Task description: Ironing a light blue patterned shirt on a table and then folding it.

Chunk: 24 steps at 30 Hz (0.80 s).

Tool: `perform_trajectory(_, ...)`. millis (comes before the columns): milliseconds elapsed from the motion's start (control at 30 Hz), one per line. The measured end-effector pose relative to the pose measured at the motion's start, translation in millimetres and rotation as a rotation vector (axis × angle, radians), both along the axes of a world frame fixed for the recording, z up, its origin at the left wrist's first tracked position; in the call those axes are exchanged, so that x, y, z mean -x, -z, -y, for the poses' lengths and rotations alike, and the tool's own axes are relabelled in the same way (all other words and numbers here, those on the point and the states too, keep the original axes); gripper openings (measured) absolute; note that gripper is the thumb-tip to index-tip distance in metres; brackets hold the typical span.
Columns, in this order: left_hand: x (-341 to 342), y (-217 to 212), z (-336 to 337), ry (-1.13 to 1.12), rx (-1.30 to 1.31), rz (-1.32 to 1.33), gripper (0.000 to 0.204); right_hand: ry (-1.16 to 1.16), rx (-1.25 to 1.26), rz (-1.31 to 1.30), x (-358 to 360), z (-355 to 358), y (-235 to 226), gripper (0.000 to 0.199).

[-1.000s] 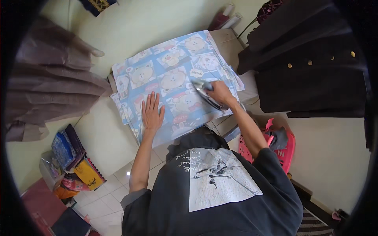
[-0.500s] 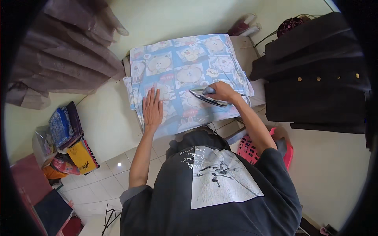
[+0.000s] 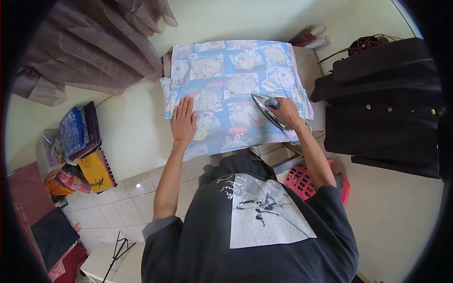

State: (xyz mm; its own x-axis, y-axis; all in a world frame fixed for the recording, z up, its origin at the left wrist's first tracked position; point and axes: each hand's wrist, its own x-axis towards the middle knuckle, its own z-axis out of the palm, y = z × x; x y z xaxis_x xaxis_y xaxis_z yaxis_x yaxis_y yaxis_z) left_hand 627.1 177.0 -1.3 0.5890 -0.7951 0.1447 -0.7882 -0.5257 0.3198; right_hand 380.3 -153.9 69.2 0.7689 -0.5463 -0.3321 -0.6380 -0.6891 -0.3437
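A light blue cloth point(image 3: 243, 87) printed with cartoon bears lies spread over a padded board in front of me. My left hand point(image 3: 184, 121) rests flat on its left part, fingers stretched out. My right hand point(image 3: 286, 112) is wrapped round the grey handle of a clothes iron point(image 3: 270, 111). The iron sits on the right part of the cloth, its pointed tip toward the far left. Its soleplate is hidden underneath.
Dark garments with gold buttons point(image 3: 389, 109) hang at the right. Below them stands a pink plastic basket point(image 3: 300, 182). A brown curtain point(image 3: 89, 47) hangs at the far left. Folded cloths and bags point(image 3: 85, 132) are stacked at the left, and a thin black stand point(image 3: 118, 254) is below.
The iron has turned, so its tip points more away from me, and it has slid slightly on the cloth. My left hand stays flat on the cloth. The whole view has shifted slightly.
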Motion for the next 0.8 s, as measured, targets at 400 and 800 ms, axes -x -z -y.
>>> perform_trajectory(400, 33.8, -3.0, -9.3, 0.075, -0.06, 0.023, 0.063, 0.115, 0.099, 0.078, -21.5, -10.1, -22.0, 0.035)
perform_trajectory(800, 40.9, -8.6, -26.6, 0.033, 0.021, -0.061, 0.067, 0.178, -0.004, 0.104, -55.0, -99.9, -1.6, 0.035)
